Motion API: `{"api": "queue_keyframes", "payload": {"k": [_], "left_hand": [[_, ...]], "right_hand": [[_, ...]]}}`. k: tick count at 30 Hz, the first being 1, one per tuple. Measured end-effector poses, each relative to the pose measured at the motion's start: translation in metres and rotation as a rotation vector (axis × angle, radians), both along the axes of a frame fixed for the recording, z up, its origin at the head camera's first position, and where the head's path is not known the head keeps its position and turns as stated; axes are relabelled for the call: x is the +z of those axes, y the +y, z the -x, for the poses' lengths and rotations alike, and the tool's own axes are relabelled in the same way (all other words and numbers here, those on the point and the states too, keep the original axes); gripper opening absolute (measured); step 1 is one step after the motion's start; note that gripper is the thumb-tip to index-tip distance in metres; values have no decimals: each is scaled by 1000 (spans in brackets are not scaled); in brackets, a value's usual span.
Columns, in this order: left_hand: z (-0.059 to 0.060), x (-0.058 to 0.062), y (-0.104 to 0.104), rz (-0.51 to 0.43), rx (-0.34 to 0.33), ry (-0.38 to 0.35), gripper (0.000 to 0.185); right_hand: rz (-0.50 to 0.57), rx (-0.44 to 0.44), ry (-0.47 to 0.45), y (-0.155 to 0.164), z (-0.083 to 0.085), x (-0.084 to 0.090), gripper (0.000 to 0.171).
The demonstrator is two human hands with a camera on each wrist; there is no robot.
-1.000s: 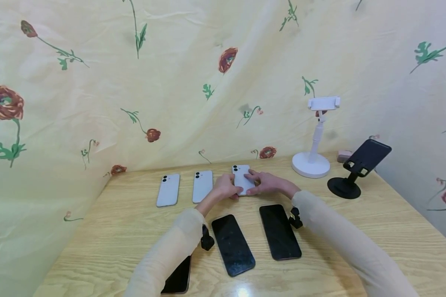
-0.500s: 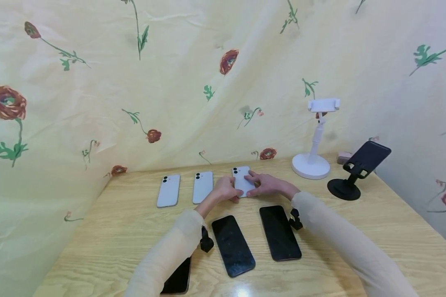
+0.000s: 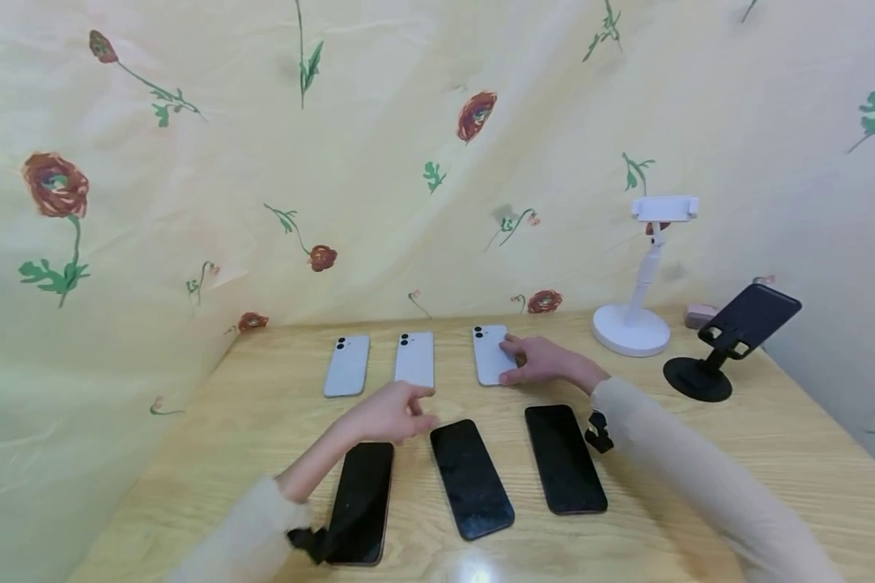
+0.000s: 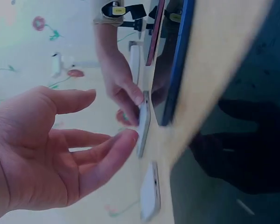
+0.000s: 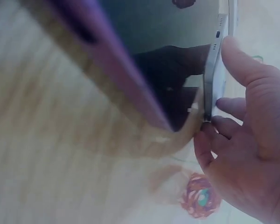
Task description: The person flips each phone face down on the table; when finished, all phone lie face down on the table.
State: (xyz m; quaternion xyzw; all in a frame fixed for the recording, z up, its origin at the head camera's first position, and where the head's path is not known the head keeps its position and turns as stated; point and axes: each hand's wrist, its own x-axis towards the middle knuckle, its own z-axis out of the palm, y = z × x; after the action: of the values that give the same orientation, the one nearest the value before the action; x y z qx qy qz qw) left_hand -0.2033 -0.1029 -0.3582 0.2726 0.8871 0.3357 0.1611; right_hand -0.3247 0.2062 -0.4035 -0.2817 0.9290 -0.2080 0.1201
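My right hand (image 3: 542, 360) holds the right edge of a white smartphone (image 3: 486, 356), which lies back up on the table at the right end of the back row. In the right wrist view its thumb (image 5: 242, 63) is against the phone's back and its other fingers are curled at the side edge. My left hand (image 3: 392, 411) hangs above the table with nothing in it, between the rows; in the left wrist view its fingers (image 4: 107, 163) are loosely bent. Near it are the middle white smartphone (image 3: 415, 356) and two black-screened smartphones, one left (image 3: 360, 506) and one middle (image 3: 473, 482).
Another white smartphone (image 3: 347, 366) lies at the back left, and a third black-screened smartphone (image 3: 566, 461) at the front right. On the right stand a white phone stand (image 3: 631, 328) and a black phone stand (image 3: 699, 379). A flowered cloth (image 3: 379, 162) hangs behind the table.
My left hand has let go of the right-hand white smartphone and moved left and toward me. My right hand stays on that phone. The head view has shifted slightly.
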Motion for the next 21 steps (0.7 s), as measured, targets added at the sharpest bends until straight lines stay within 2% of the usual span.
{"api": "queue_keyframes", "payload": {"k": [5,8,11,13,16,21], "left_hand": [[-42,-2,-48,-8,66,41,80],[-63,-5,-68,-39,137,13,90],[-79,-10,-82,-9,201,22,97],[-88,-15,-88,28,236,48,102],[-99,-25,-92,72,266,91,110],[-116,-41,-92,110,244,129,123]], "right_hand": [[0,-10,192,-8,-5,2,59],[76,-39,293,-16,-17,5,43],[166,26,345,-30,-33,12,31],[204,120,349,-43,-45,17,27],[203,241,324,-66,-62,20,28],[115,361,199,-107,-98,17,52]]}}
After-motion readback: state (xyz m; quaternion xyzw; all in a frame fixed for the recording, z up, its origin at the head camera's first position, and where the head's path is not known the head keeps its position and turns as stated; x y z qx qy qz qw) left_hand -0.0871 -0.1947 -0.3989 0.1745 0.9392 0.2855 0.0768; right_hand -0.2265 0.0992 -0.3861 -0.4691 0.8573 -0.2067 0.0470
